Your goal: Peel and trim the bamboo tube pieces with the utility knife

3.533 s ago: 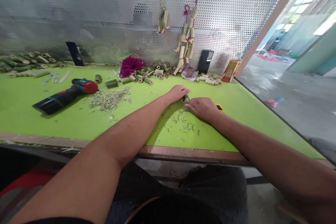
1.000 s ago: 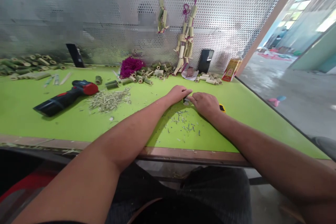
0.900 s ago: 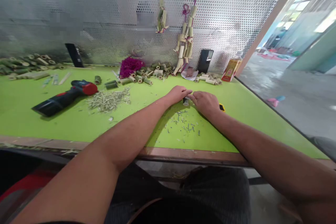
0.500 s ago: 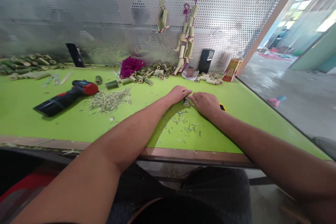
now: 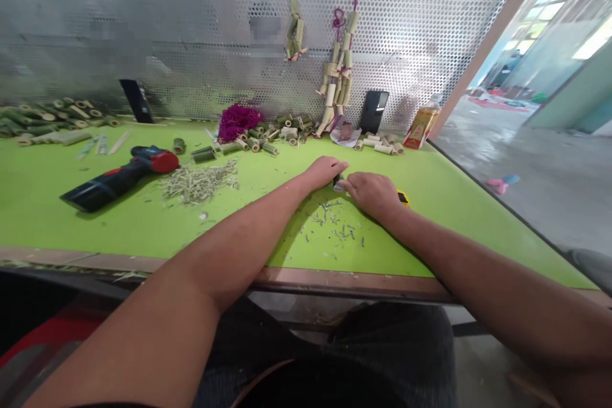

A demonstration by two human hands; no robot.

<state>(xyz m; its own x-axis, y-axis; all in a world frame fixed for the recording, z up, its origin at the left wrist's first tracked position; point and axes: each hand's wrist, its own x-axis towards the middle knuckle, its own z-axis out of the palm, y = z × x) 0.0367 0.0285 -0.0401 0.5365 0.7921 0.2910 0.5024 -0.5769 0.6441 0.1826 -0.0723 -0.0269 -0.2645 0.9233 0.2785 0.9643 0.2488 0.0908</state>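
Note:
Over the green tabletop, my left hand (image 5: pixel 326 172) is closed around a short bamboo piece (image 5: pixel 337 183), which stands up under its fingers. Close beside it on the right, my right hand (image 5: pixel 373 192) is wrapped around a utility knife; the yellow-and-black end of the utility knife (image 5: pixel 403 198) sticks out behind the palm. My right thumb and fingertips meet the lower part of the bamboo. The blade is mostly hidden between the hands. Thin dark shavings (image 5: pixel 345 231) lie scattered on the table just in front of them.
A black-and-red power tool (image 5: pixel 124 177) lies at left beside a heap of pale shavings (image 5: pixel 203 182). Along the perforated wall sit bamboo pieces (image 5: pixel 48 118), purple string (image 5: pixel 239 122), a phone (image 5: pixel 374 111) and a bottle (image 5: pixel 422 122). Strung bamboo figures (image 5: pixel 337 76) hang above.
My right hand has slid down and slightly toward me along the bamboo, and more of the knife's yellow end shows. My left hand stays nearly where it was.

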